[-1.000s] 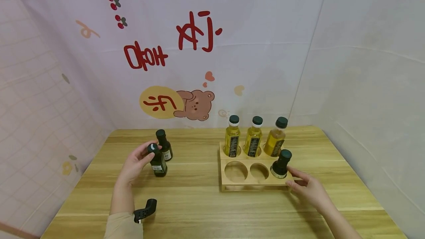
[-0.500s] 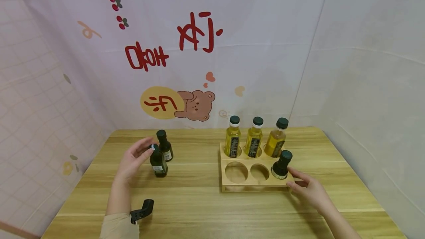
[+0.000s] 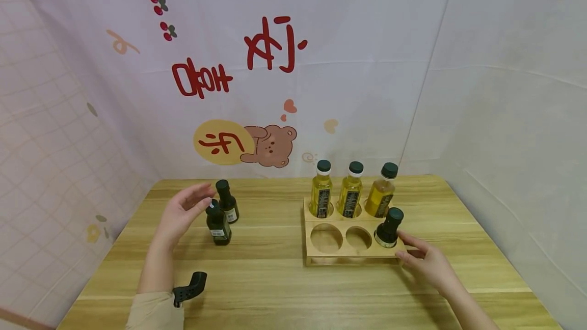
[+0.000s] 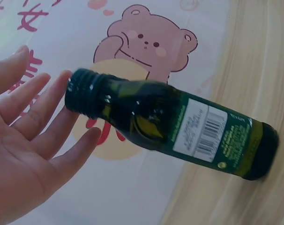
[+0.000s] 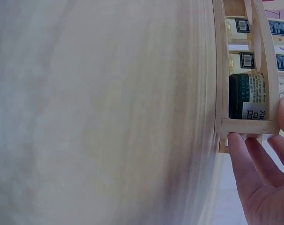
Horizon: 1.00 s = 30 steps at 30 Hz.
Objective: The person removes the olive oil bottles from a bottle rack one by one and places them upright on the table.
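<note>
In the head view, a dark green glass bottle [image 3: 219,226] stands upright on the table at the left. My left hand [image 3: 182,211] is beside its cap, fingers spread and holding nothing. In the left wrist view, the fingertips [image 4: 93,137] appear close behind the bottle's neck; whether any touches is unclear. A second dark bottle [image 3: 228,201] stands just behind. My right hand [image 3: 427,263] grips the right front corner of a two-tier wooden bottle rack [image 3: 348,255]. Another dark green bottle [image 3: 390,226] sits in the rack's front right hole, close to those fingers.
Three bottles of yellow oil, including a middle one [image 3: 350,192], fill the rack's back row. Two front holes, one of them the left hole [image 3: 326,238], hold no bottle. A printed cloth [image 3: 357,80] hangs behind the wooden table [image 3: 275,294].
My left hand pinched the nearer dark bottle's cap, then let go and drew back to the left, its fingers spreading. That bottle stays upright. My right hand keeps its place at the rack.
</note>
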{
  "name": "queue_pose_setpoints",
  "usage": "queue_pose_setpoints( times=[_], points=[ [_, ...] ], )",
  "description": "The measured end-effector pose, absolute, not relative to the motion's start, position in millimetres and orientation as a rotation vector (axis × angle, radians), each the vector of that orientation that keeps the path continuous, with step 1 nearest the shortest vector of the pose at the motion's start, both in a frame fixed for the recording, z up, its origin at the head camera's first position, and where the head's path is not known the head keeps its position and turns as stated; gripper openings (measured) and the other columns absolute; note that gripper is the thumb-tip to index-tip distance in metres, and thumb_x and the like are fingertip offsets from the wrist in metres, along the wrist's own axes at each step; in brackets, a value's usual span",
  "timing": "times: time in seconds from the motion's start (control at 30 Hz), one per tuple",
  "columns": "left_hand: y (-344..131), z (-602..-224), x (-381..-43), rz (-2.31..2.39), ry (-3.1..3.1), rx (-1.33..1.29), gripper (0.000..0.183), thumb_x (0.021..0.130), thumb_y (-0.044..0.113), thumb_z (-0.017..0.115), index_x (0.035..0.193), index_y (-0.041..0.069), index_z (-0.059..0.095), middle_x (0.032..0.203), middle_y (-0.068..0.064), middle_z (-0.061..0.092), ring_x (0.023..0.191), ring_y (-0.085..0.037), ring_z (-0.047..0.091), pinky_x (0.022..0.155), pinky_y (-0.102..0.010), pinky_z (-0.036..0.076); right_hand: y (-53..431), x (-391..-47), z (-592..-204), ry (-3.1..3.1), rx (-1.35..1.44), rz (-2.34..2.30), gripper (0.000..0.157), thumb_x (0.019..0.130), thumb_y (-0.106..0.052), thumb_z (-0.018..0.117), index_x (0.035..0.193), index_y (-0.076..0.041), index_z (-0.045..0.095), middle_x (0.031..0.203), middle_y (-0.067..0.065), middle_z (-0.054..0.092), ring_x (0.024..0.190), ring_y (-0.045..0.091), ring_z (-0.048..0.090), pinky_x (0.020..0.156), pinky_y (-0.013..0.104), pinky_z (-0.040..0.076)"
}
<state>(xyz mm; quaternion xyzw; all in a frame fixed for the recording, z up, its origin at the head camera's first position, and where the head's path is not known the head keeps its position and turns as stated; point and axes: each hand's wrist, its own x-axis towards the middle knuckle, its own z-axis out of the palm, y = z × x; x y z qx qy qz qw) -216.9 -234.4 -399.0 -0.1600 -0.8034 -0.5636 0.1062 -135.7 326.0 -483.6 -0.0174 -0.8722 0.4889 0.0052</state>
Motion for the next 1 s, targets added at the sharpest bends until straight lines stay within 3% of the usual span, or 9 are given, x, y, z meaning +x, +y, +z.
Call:
queue_pose_setpoints(
  times=[0.7, 1.0],
  points=[
    [-184, -381, -215, -1.688, -2.382, -0.674, 0.038, 0.098, 0.012, 0.064, 0.135, 0.005, 0.058, 0.118, -0.019, 0.067, 0.107, -0.018, 0.065, 0.089, -0.019, 0.049, 326, -136, -483, -2.740, -0.063, 1.513, 0.065, 0.091, -0.030, 0.074, 0.146, -0.006, 0.049, 0.143, 0.026, 0.048, 0.102, 0.023, 0.067, 0.075, 0.025, 0.055],
    [-153, -392, -216, -1.725, -2.438, -0.743, 0.040, 0.096, 0.012, 0.067, 0.135, 0.004, 0.058, 0.116, -0.012, 0.069, 0.108, -0.025, 0.065, 0.086, -0.027, 0.053, 327, -136, -484, -2.712, -0.067, 1.583, 0.065, 0.090, -0.027, 0.074, 0.146, -0.005, 0.049, 0.145, 0.026, 0.046, 0.098, 0.012, 0.066, 0.075, 0.027, 0.057]
  ],
)
